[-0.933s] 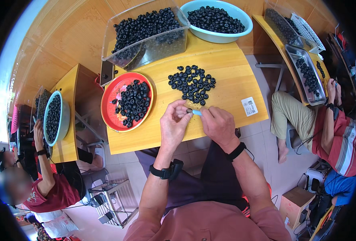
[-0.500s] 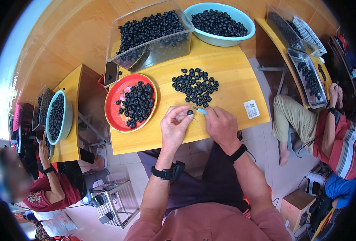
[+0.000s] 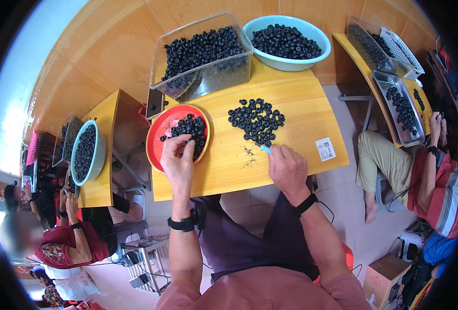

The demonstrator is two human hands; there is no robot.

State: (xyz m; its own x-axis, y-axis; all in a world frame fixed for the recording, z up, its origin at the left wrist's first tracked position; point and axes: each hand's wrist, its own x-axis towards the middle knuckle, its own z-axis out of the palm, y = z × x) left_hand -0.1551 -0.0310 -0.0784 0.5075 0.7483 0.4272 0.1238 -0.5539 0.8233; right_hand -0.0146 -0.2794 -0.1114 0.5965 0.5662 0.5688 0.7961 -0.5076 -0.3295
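Observation:
My left hand point(image 3: 177, 157) reaches over the red plate point(image 3: 156, 150) and pinches a small black ring-shaped piece point(image 3: 186, 138) at the edge of the pile lying on it. Resting on the yellow table point(image 3: 301, 103), my right hand point(image 3: 288, 168) grips a small light-blue tool point(image 3: 265, 149) whose tip points at the loose heap of black pieces point(image 3: 256, 120) in the middle of the table.
A clear bin point(image 3: 203, 57) and a teal bowl point(image 3: 287, 42) full of black pieces stand at the table's far edge. Another person sits at the right by a metal tray point(image 3: 399, 106). At the left, people work at a second table with a teal bowl point(image 3: 87, 151).
My hands were together at the table's front edge. The left hand has moved left onto the red plate; the right hand stays with the blue tool.

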